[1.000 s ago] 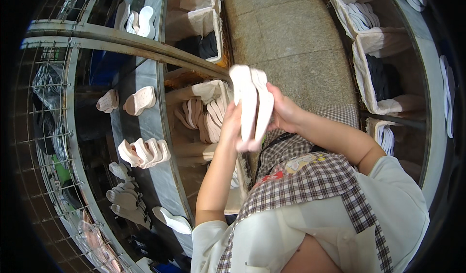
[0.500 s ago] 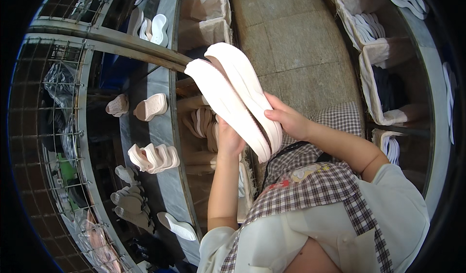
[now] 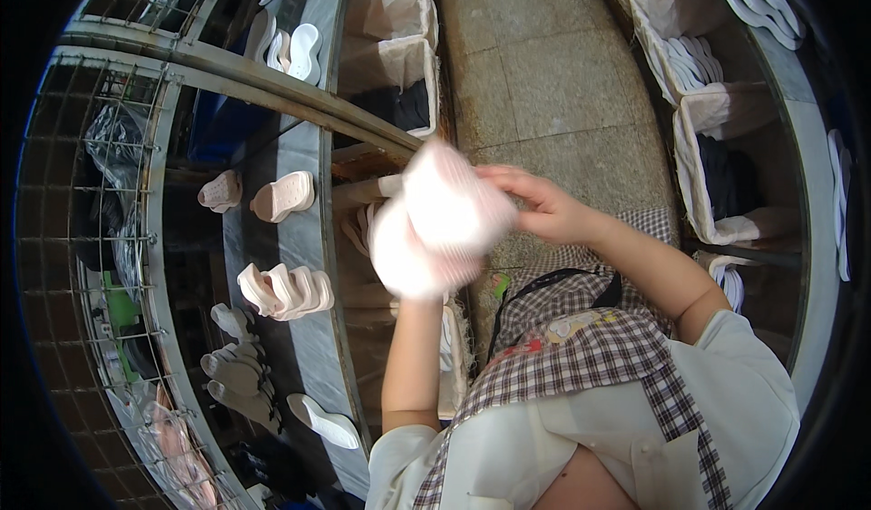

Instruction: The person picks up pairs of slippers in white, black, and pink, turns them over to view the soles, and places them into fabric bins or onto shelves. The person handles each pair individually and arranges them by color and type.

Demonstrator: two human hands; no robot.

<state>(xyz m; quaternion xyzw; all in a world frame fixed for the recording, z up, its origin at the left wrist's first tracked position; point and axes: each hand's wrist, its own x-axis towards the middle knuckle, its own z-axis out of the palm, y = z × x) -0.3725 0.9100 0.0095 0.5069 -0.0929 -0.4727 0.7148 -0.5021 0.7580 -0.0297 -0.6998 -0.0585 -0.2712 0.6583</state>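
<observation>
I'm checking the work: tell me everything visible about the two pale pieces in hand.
The two pale pieces look pinkish white with rounded outlines; motion blur hides texture and material. They are held in front of the checked apron, the right one partly covering the other. The right hand meets their right edge; the left hand cannot be made out.

This looks like a shoe-making workshop: pale pink, moulded clog-shaped shoes sit on a grey marbled worktop, and deep bins lined with off-white cloth (one holding white sole-shaped pieces, another dark ones) flank a worn, grey-brown tiled aisle. The wearer's brown-and-white checked apron suits such work.
</observation>
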